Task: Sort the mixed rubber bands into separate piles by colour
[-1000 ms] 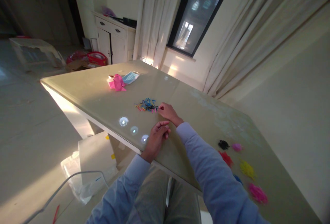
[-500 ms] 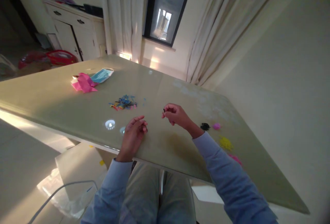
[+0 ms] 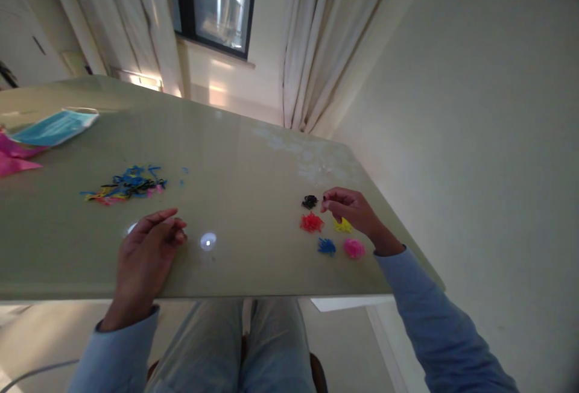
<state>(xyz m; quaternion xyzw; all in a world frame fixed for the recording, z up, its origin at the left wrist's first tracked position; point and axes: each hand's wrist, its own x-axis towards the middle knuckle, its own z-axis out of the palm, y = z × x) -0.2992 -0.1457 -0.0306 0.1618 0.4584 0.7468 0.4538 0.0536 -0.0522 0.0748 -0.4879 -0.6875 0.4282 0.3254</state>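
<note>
My right hand (image 3: 347,207) pinches a small black piece beside the black pile (image 3: 310,202), above the table's right part. Partly under that hand lies a yellow pile (image 3: 342,225). A red pile (image 3: 312,222), a blue pile (image 3: 326,246) and a pink pile (image 3: 354,248) sit close by. My left hand (image 3: 151,248) is near the front edge, its index finger stretched out and the others curled; no object shows in it. Just beyond it is a mixed heap (image 3: 131,185) of blue, black, yellow, red and pink strips.
On the glossy table (image 3: 244,200), a blue face mask (image 3: 58,128) lies at the far left against a pink sheet (image 3: 15,155). Two tiny blue bits are right of the mixed heap. A wall stands beyond the right edge.
The view has turned to the right. My right hand has moved right with the black piece, from mid-table to the sorted piles. My left hand stays near the front edge, similarly posed.
</note>
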